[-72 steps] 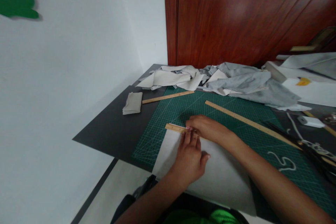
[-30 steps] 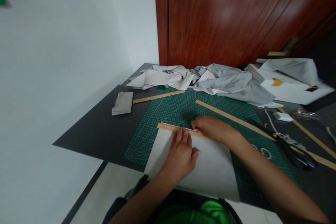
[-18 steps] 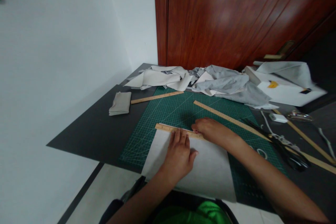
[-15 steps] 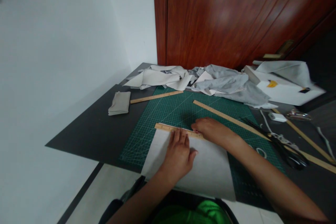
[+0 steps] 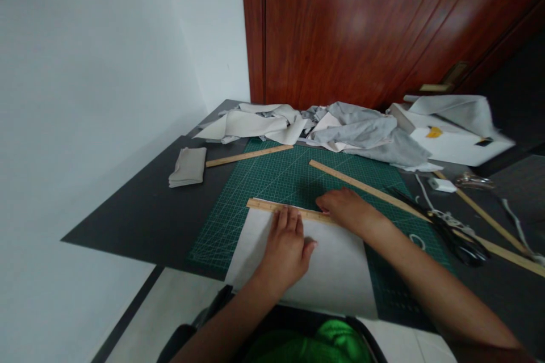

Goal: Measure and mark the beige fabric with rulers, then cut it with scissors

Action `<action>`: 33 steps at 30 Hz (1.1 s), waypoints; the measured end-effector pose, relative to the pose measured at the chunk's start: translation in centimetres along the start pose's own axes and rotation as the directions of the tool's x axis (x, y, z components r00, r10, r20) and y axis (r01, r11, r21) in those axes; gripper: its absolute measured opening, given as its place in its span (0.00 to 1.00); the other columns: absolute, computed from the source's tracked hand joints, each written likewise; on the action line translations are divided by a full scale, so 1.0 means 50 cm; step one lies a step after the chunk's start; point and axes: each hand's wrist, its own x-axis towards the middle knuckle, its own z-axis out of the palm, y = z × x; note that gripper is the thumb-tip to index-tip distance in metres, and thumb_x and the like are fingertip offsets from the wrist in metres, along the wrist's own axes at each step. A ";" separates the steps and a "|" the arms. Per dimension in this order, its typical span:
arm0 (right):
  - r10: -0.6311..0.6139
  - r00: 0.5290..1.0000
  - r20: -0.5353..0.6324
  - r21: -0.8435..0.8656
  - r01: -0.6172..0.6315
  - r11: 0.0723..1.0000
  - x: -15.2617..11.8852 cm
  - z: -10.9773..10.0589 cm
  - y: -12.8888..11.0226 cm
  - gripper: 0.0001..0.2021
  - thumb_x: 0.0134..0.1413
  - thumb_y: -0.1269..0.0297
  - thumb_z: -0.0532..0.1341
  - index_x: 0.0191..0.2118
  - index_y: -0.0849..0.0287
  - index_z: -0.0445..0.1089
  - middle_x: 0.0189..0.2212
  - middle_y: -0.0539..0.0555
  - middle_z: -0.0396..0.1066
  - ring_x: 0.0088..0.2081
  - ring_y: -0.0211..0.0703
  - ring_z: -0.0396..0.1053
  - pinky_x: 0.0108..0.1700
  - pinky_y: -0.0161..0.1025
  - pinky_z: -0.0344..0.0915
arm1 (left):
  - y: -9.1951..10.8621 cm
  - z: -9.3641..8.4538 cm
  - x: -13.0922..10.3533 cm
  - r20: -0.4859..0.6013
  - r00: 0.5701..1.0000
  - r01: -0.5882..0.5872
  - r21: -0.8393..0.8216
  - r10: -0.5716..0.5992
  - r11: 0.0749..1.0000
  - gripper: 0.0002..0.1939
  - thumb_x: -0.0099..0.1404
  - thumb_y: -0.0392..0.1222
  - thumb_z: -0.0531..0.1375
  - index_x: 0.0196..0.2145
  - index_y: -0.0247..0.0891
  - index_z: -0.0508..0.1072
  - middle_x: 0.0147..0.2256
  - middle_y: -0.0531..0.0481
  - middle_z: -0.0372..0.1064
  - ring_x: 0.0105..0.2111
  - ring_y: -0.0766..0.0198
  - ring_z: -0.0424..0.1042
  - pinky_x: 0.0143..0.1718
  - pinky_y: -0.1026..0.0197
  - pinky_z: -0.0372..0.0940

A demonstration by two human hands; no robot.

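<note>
My left hand (image 5: 286, 247) lies with spread fingers on a wooden ruler (image 5: 260, 204), pressing it down. Under the ruler is a pale grey piece of fabric (image 5: 336, 272), with the ruler along its far edge. My right hand (image 5: 346, 209) is closed at the ruler's far side, knuckles up. Its fingertips face away from the camera, so whatever they hold, if anything, is hidden. Beneath the fabric spreads a green cutting mat (image 5: 221, 227) with a printed grid.
Two more wooden rulers, a short one (image 5: 251, 155) and a long one (image 5: 361, 186), lie beyond. Black scissors (image 5: 455, 241) and a white ring (image 5: 417, 241) are right. Folded cloth (image 5: 188, 167) sits left. Crumpled fabric (image 5: 357, 127) and a white box (image 5: 464, 144) line the back.
My right hand has slid a little to the right along the ruler's far edge. The left hand keeps its place on the ruler. The whole view has shifted slightly.
</note>
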 end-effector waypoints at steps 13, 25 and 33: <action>0.129 0.988 0.086 0.024 -0.132 0.991 -0.003 -0.017 0.011 0.12 0.64 0.76 0.58 0.39 0.63 0.81 0.43 0.68 0.82 0.47 0.60 0.80 0.43 0.44 0.68 | 0.001 -0.004 0.004 0.013 1.000 0.000 0.008 0.000 1.000 0.33 0.74 0.51 0.57 0.65 0.20 0.67 0.67 0.26 0.62 0.70 0.37 0.57 0.71 0.36 0.53; 0.131 0.986 0.105 0.168 -0.147 0.975 0.002 -0.001 0.132 0.06 0.59 0.71 0.64 0.38 0.59 0.80 0.42 0.60 0.82 0.41 0.50 0.77 0.34 0.37 0.59 | -0.002 0.000 0.005 -0.010 1.000 -0.012 0.069 0.012 0.998 0.33 0.74 0.51 0.58 0.64 0.18 0.68 0.66 0.25 0.63 0.68 0.34 0.59 0.70 0.35 0.55; -0.038 0.994 0.107 0.257 0.010 0.966 0.026 0.032 0.103 0.05 0.59 0.65 0.66 0.39 0.56 0.79 0.39 0.56 0.81 0.40 0.47 0.75 0.33 0.36 0.56 | -0.002 0.001 0.006 -0.035 0.999 -0.024 0.085 0.027 0.996 0.33 0.73 0.51 0.59 0.64 0.18 0.68 0.65 0.25 0.64 0.68 0.34 0.60 0.69 0.35 0.57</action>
